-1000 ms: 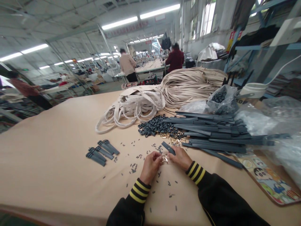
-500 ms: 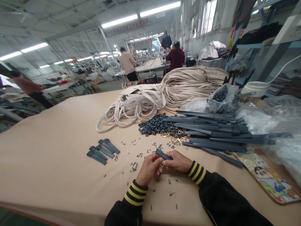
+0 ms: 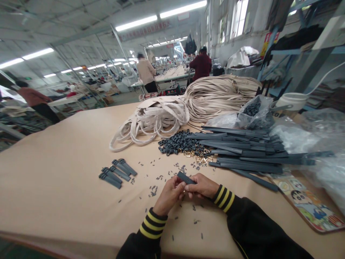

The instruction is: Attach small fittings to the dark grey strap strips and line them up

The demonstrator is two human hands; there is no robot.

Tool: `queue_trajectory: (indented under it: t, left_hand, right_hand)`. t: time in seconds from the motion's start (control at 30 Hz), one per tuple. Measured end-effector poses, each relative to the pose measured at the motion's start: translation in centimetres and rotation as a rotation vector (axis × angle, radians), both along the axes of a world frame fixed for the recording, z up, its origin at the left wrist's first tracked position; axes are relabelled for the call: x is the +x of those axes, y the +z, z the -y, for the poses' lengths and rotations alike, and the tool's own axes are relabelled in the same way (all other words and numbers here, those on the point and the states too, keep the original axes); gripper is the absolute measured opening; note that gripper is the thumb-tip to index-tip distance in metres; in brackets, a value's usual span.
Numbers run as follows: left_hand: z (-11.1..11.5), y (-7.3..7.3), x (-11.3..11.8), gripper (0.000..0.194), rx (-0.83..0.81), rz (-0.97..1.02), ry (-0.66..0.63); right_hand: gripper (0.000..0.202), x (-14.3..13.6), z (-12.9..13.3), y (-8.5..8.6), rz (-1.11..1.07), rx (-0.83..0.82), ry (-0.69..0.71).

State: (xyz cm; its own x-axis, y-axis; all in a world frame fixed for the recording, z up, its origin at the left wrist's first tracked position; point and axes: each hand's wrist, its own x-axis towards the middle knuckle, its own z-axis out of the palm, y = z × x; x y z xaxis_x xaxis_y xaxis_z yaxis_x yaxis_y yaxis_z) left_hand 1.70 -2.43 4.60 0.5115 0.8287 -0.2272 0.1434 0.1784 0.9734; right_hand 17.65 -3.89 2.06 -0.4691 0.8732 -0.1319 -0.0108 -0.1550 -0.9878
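Note:
A short dark grey strap piece (image 3: 185,177) is pinched between my two hands over the table, its far end pointing up and left. My left hand (image 3: 170,193) is closed on its near side, thumb along it. My right hand (image 3: 202,185) grips the other end, thumb on top. A bit of gold metal glints under the strap between my fingers; its shape is mostly hidden. Left of my hands lie several dark strap pieces with buckles (image 3: 117,173) in a row. Small dark scraps (image 3: 153,190) are scattered around my hands.
Beyond my hands are a heap of dark loops (image 3: 179,142), gold buckles (image 3: 203,157) and long dark strips (image 3: 248,151). Beige straps (image 3: 223,95) are piled behind. A cartoon-printed board (image 3: 309,207) and plastic bags (image 3: 299,138) lie at right. Several people work in the background.
The strap piece has turned slightly in my fingers, and my right thumb now lies further over it. Both hands have shifted a little left in the picture.

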Motion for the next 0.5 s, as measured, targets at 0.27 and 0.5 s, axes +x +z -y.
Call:
queue_trajectory:
  t: [0.27, 0.5]
  left_hand:
    - [0.1, -0.6, -0.4, 0.023, -0.082, 0.116, 0.216]
    - [0.0, 1.1, -0.9, 0.022, 0.117, -0.019, 0.225]
  right_hand:
    - [0.019, -0.2, 0.0, 0.1, 0.114, 0.096, -0.126]
    - [0.008, 0.1, -0.2, 0.0, 0.191, 0.066, -0.230]
